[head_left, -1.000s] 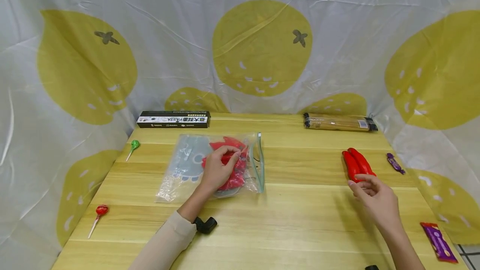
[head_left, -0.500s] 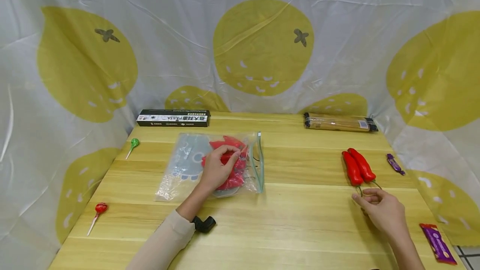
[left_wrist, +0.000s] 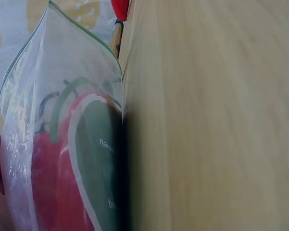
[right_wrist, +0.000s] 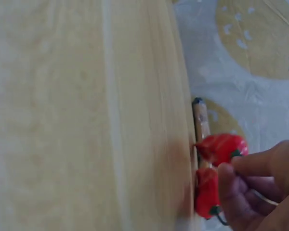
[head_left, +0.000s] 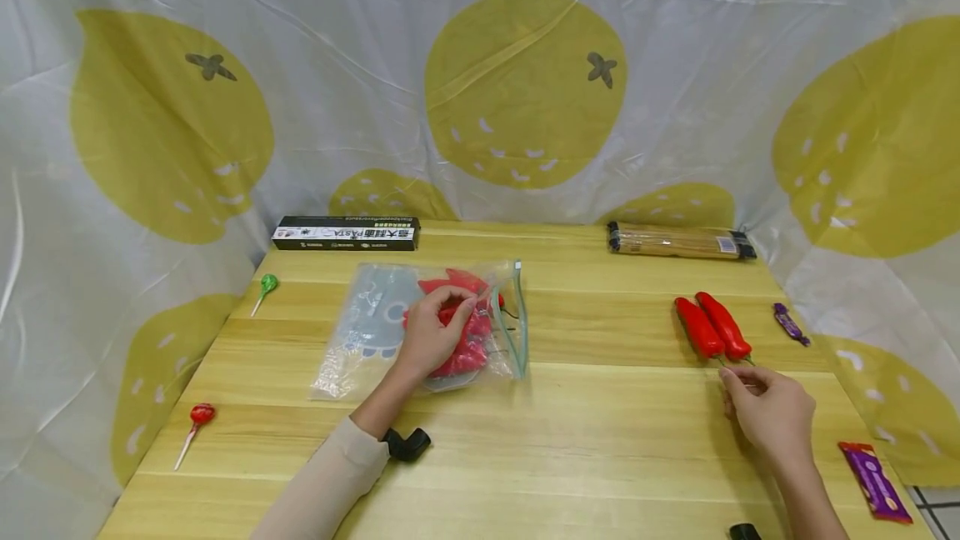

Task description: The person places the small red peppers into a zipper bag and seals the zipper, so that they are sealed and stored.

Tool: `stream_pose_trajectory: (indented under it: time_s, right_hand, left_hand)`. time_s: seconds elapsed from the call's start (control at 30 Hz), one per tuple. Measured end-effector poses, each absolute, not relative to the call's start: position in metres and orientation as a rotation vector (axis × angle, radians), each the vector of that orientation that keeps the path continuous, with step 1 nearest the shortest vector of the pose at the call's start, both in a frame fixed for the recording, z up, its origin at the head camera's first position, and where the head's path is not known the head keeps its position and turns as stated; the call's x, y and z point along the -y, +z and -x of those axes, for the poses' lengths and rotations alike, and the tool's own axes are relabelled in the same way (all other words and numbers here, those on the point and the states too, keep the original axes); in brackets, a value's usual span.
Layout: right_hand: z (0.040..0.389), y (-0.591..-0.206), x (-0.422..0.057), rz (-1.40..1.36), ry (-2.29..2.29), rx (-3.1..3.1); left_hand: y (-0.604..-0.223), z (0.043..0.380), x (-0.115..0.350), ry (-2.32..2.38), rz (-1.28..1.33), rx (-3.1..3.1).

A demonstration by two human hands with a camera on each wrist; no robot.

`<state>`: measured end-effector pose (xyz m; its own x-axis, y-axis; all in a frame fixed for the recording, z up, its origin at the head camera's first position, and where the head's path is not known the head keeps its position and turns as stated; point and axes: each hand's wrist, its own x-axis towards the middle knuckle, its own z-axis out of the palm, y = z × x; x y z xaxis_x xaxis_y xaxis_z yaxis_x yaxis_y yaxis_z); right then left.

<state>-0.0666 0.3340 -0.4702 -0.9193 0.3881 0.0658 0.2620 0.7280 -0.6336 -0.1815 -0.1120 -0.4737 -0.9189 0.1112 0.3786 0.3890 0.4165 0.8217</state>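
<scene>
One red pepper (head_left: pixel 697 327) at two o'clock — stem pinched
Your right hand (head_left: pixel 772 415) is nearly closed; a weak hold could drop it — your left hand (head_left: pixel 435 336) pinches the clear bag (head_left: pixel 375 327), eleven o'clock

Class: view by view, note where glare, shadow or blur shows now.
Head: glare on the clear bag, soft shadow on the table by the right hand; left wrist: bright streaks on the bag, dark shadow along its edge, blurred table grain; right wrist: soft focus, reddish patches on the table beside the red peppers.
</scene>
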Motion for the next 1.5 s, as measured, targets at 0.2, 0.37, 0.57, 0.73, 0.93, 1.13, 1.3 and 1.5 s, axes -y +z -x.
stream_pose_trajectory:
  time_s: [0.2,0.37,0.57,0.73,0.93,1.13,1.3,1.5]
  right_hand:
    - [0.075,-0.455,-0.309,0.337,1.122,2.592]
    - [0.092,-0.449,-0.280,0.168,1.522,2.548]
    - [0.121,-0.450,-0.243,0.057,1.899,2.516]
    - [0.139,-0.452,-0.216,-0.030,2.041,2.536]
    - [0.152,-0.457,-0.185,-0.107,2.153,2.513]
    - [0.166,-0.463,-0.154,-0.145,2.213,2.497]
    - [0.177,-0.467,-0.134,-0.124,2.149,2.534]
    - [0.180,-0.468,-0.122,-0.079,2.185,2.508]
  left_hand:
    - [-0.474,0.182,0.113,-1.514,0.426,2.420]
    - [-0.472,0.181,0.115,-1.499,0.401,2.448]
    - [-0.471,0.180,0.120,-1.453,0.359,2.482]
    - [-0.473,0.179,0.127,-1.562,0.385,2.436]
    - [-0.474,0.179,0.129,-1.586,0.429,2.438]
    - [-0.474,0.178,0.128,-1.574,0.440,2.425]
    - [-0.476,0.179,0.127,-1.539,0.466,2.421]
    - [-0.478,0.179,0.125,-1.526,0.460,2.404]
